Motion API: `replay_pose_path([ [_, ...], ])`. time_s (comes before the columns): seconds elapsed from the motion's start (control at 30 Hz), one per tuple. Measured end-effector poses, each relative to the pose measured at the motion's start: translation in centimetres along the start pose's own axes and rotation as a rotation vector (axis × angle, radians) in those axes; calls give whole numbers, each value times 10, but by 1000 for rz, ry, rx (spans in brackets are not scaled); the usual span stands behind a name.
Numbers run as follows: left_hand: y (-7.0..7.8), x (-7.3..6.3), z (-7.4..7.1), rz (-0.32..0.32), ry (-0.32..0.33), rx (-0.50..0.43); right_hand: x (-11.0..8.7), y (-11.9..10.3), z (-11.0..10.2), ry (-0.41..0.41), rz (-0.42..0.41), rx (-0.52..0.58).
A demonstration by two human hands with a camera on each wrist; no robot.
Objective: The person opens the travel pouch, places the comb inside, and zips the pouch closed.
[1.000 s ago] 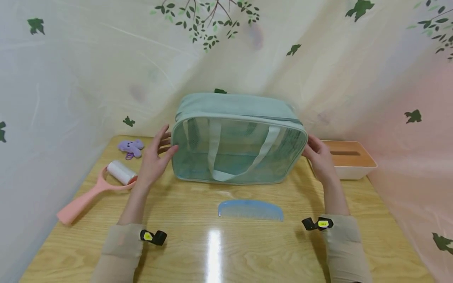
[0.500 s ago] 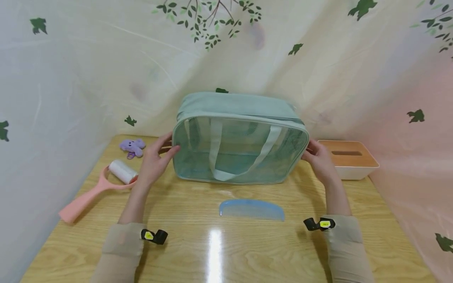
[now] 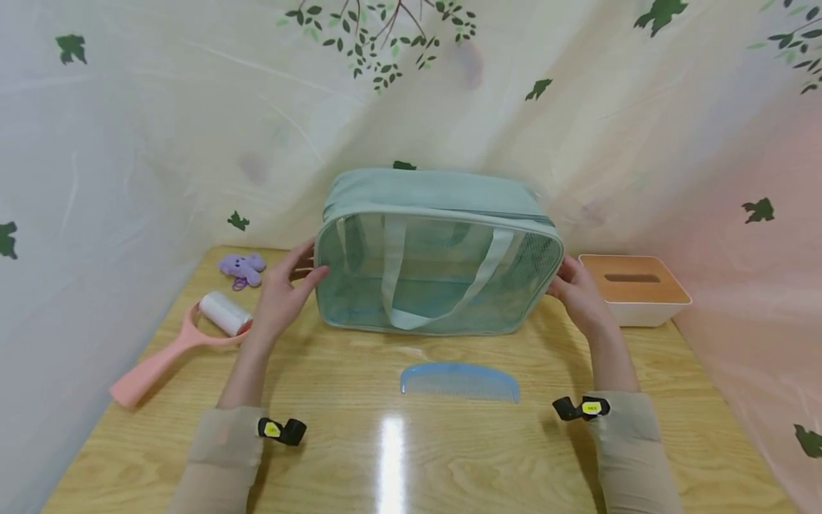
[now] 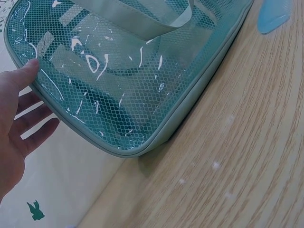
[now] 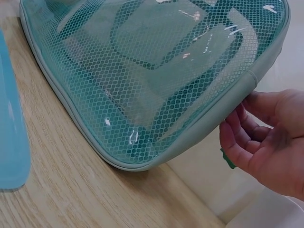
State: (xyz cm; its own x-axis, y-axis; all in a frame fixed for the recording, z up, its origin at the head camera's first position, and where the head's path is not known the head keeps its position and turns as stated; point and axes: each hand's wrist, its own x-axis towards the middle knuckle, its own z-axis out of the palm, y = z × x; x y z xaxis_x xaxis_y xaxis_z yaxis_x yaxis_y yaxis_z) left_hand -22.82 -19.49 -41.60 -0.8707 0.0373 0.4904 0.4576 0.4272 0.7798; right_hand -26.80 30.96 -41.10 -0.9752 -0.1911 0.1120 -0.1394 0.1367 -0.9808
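Observation:
A mint-green toiletry bag (image 3: 443, 253) with clear mesh-patterned panels and a strap handle stands at the back of the table, front panel facing me. My left hand (image 3: 282, 289) holds its left side, thumb on the front rim and fingers along the side. In the left wrist view, the thumb (image 4: 26, 73) presses the piped edge. My right hand (image 3: 581, 296) grips the right side, and the right wrist view shows its curled fingers (image 5: 237, 137) at the side panel. A blue comb (image 3: 459, 380) lies in front of the bag, teeth toward me.
At the left lie a purple plush toy (image 3: 244, 269) and a pink ring-ended handle (image 3: 154, 368) with a white roll (image 3: 225, 313) at its ring. A tissue box (image 3: 642, 312) with a wooden lid stands right of my right hand. A printed curtain (image 3: 411, 114) hangs behind.
The whole scene shifts slightly rightward in the head view. My left fingers, spread more a second ago, now lie closer against the bag's side. The bag stays in place.

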Motion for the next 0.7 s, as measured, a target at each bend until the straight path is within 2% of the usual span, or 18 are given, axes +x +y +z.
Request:
replay_pose_path([
  [0.3,-1,-2,0,-9,-1,-1,1,4,0,-59,38,105],
  [0.5,-1,-2,0,-11,-3,3,1,9,-1,-109,57,87],
  [0.7,-1,-2,0,-10,-8,10,3,10,0,-108,51,65],
])
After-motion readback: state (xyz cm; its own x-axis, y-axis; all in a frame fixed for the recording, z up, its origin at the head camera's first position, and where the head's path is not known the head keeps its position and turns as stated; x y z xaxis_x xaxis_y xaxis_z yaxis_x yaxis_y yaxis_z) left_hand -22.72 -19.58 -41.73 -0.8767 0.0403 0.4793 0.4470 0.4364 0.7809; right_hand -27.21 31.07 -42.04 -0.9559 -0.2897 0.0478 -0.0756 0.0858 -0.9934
